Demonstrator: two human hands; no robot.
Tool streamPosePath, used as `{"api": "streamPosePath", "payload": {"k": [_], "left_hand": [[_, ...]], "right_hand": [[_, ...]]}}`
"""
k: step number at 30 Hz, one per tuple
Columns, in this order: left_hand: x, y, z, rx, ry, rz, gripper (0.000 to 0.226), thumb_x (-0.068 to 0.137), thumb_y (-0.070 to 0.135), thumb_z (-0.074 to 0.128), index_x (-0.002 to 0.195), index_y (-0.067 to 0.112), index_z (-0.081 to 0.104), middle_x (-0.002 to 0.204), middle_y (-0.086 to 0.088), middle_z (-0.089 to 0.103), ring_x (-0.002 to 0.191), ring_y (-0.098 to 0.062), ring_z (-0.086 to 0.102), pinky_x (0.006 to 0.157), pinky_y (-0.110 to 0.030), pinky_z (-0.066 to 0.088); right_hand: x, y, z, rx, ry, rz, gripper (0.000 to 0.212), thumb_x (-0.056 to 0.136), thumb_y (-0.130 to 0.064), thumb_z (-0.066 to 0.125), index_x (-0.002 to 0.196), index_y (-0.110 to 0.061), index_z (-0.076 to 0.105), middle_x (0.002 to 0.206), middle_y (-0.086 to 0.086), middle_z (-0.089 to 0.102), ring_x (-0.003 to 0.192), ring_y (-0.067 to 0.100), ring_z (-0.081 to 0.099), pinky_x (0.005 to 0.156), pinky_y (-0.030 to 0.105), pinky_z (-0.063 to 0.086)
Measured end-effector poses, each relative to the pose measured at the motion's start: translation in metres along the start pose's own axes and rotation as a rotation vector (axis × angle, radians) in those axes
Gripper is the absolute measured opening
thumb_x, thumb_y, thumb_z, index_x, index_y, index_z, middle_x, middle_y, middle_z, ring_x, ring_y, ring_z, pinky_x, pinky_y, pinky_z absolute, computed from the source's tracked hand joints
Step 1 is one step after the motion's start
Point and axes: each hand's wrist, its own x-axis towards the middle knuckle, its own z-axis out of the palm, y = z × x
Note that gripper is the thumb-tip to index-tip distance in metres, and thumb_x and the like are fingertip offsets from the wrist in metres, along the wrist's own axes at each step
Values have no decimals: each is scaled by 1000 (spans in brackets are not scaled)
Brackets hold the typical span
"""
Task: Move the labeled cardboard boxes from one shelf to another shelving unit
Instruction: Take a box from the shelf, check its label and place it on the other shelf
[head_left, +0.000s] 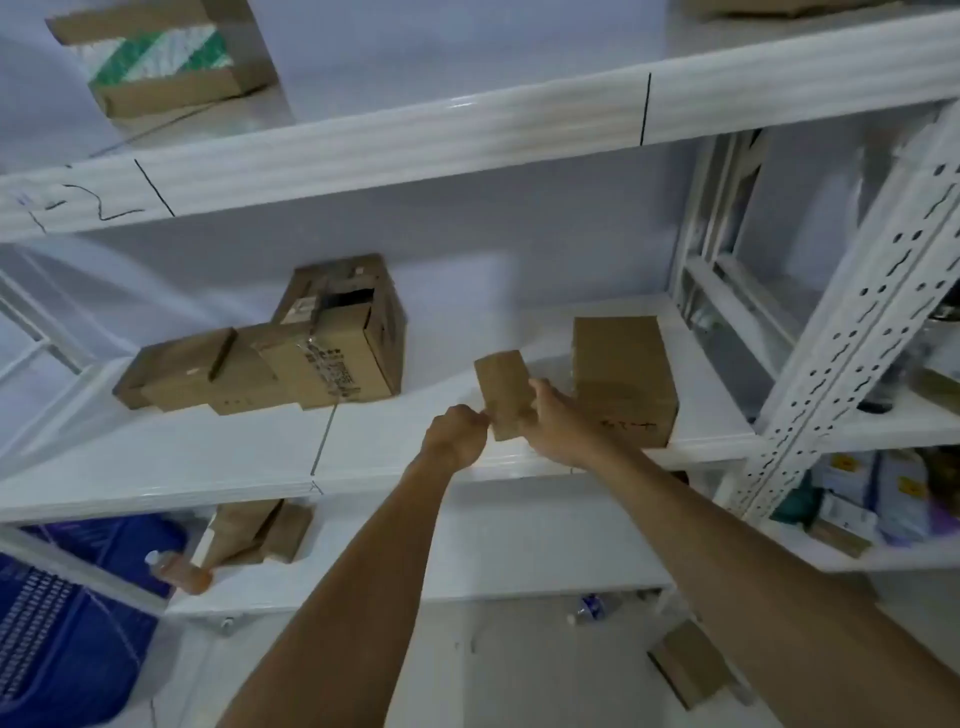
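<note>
Above the middle shelf (415, 457), I am clamping both left hand (457, 434) and right hand (558, 421) on the small box (504, 387), its long axis pointing away from me.

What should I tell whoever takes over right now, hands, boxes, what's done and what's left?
Left hand: grip closed on the near corner of the small box.
Right hand: grip on the same box's right side, over the middle shelf.
Boxes: a larger box sits just right of it; a cluster of boxes sits left; a green-striped box is on the top shelf.
Done: cannot tell from this view.
Left: finish handling the small box, then the others.
</note>
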Motion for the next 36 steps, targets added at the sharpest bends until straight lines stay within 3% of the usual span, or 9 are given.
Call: {"api": "streamPosePath", "payload": {"k": [2, 6, 12, 14, 19, 23, 27, 32, 36], "left_hand": [[19, -7, -1, -76, -10, -43, 47, 109, 41, 45, 138, 8, 63, 143, -16, 65, 127, -36, 63, 91, -32, 44], [55, -19, 4, -76, -93, 0, 48, 107, 43, 50, 137, 7, 63, 143, -15, 65, 127, -36, 64, 103, -39, 52], [88, -29, 18, -70, -196, 21, 45, 103, 38, 48, 121, 5, 72, 127, -18, 72, 115, -37, 68, 92, -38, 52], [91, -28, 22, -111, -199, 15, 48, 103, 40, 46, 119, 4, 73, 122, -18, 73, 112, -37, 68, 89, -37, 52], [90, -23, 26, -264, -183, -11, 48, 106, 40, 44, 126, 5, 71, 125, -19, 73, 115, -38, 68, 95, -41, 54], [84, -21, 22, -305, -129, -79, 40, 106, 28, 43, 119, 5, 73, 120, -20, 75, 112, -39, 68, 90, -39, 53], [72, -18, 19, -406, -33, -115, 42, 106, 32, 47, 126, 7, 74, 123, -20, 76, 116, -39, 69, 99, -42, 54], [51, -13, 12, -557, 81, -122, 43, 106, 34, 51, 138, 9, 68, 130, -17, 74, 116, -38, 71, 106, -50, 55], [30, -7, 3, -631, 164, -146, 42, 106, 33, 53, 137, 9, 67, 126, -17, 75, 112, -36, 72, 102, -50, 58]], "right_hand": [[14, -6, 8, -8, 35, 30, 76, 103, -34, 53, 165, -12, 15, 163, 17, 40, 140, 39, 51, 113, 51, 44], [35, -3, 28, -102, 192, 127, 66, 102, -32, 56, 158, -5, 32, 154, 20, 51, 142, 39, 48, 118, 50, 35], [52, -1, 51, -216, 460, 160, 59, 96, -26, 62, 150, -6, 49, 158, 22, 45, 149, 46, 36, 122, 54, 33], [56, 1, 52, -181, 422, 193, 61, 99, -30, 61, 153, -6, 45, 160, 23, 43, 151, 45, 33, 122, 54, 33], [70, 2, 47, 31, 239, 334, 67, 106, -43, 50, 161, -9, 30, 152, 22, 52, 136, 42, 55, 110, 51, 47], [74, 3, 41, 164, 197, 388, 59, 107, -48, 39, 157, -16, 41, 147, 19, 59, 131, 40, 57, 109, 51, 47], [71, -3, 41, 301, 241, 339, 52, 106, -46, 42, 152, -23, 47, 146, 11, 62, 129, 35, 59, 108, 49, 48], [65, -10, 30, 460, 267, 265, 47, 104, -48, 50, 144, -23, 51, 122, 6, 68, 100, 26, 67, 93, 48, 57], [54, -15, 23, 581, 245, 225, 49, 104, -45, 53, 147, -24, 48, 121, 9, 67, 106, 30, 68, 96, 53, 58]]}}
